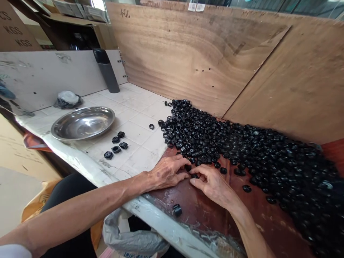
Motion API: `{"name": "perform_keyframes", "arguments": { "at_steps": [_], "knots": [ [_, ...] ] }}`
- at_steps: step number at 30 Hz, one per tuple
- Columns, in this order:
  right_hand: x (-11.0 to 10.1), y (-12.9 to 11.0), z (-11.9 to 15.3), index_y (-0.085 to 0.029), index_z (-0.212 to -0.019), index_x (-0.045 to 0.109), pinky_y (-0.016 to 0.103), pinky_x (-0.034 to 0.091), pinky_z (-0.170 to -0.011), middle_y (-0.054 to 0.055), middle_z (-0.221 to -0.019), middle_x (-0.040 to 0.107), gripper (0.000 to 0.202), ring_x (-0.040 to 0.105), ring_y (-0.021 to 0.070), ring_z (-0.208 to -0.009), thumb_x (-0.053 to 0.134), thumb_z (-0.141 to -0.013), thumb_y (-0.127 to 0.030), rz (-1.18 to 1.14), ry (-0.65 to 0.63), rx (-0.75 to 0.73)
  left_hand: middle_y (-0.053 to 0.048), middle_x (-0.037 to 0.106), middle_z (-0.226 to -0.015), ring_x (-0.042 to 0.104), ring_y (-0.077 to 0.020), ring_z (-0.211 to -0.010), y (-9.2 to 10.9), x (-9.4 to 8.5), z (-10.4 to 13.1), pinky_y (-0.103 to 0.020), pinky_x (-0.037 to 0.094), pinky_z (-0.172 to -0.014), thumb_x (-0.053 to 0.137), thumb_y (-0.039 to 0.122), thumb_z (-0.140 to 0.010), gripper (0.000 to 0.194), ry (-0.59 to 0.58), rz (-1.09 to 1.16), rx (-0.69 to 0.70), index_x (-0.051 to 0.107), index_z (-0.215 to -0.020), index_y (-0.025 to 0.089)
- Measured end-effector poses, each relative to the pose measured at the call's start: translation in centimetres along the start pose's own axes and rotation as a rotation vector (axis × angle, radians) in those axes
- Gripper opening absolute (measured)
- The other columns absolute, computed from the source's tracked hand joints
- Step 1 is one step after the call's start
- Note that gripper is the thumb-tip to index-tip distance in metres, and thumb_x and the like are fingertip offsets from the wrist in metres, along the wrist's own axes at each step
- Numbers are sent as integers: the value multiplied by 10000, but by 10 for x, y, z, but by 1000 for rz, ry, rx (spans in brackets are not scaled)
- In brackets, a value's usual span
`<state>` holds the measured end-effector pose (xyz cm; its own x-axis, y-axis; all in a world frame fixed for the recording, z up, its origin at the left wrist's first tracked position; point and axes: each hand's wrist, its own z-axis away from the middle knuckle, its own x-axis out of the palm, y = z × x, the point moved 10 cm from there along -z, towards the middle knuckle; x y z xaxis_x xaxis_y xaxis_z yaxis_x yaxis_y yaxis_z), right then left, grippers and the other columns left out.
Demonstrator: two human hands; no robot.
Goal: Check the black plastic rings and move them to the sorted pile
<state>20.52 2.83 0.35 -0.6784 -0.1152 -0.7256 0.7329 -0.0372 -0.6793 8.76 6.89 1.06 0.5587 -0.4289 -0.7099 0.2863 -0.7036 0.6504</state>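
A long heap of small black ring-shaped parts (204,136) lies along the wooden board. At its near edge my left hand (170,172) has its fingers curled around a black part (188,167), thumb and fingertips close to it. Facing it from the right, my right hand (212,182) has thumb and index finger bent round another black part (194,176). The fingertips of both hands nearly meet over the red-brown sheet (212,211). One loose black part (177,210) sits nearer the table's front edge, below the hands.
A shallow steel bowl (83,123) stands on the white tiles at left, with several black parts (116,149) beside it. Behind are a dark flask (107,71) and a wrapped bundle (68,99). A wooden board (188,53) closes the back; a sack (131,240) hangs below the front edge.
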Motion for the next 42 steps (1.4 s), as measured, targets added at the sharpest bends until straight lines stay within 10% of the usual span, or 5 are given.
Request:
{"name": "perform_keyframes", "arguments": {
  "at_steps": [15, 31, 42],
  "knots": [
    [19, 18, -6, -197, -1083, 642, 290, 549, -697, 49, -988, 726, 269, 703, 182, -778, 682, -841, -306, -497, 68, 126, -79, 739, -1077, 712, -219, -1002, -13, 0, -2, -341, 560, -910, 632, 182, -918, 247, 84, 29, -3, 666, -1163, 179],
    [-17, 52, 3, -178, -987, 700, 300, 555, -672, 36, -806, 739, 380, 723, 217, -776, 807, -710, -416, -676, 341, 331, 27, 665, -808, 645, -146, -714, -22, 7, -5, -258, 492, -684, 732, 200, -837, 344, 2, 103, -132, 626, -1163, 211],
    [7, 31, -5, -197, -1036, 704, 355, 571, -862, 72, -983, 786, 290, 744, 250, -953, 749, -799, -358, -630, 184, 214, 15, 674, -810, 653, -147, -713, -18, -1, -5, -270, 525, -689, 668, 193, -900, 241, 69, 164, -94, 607, -1132, 201]
  ]
}}
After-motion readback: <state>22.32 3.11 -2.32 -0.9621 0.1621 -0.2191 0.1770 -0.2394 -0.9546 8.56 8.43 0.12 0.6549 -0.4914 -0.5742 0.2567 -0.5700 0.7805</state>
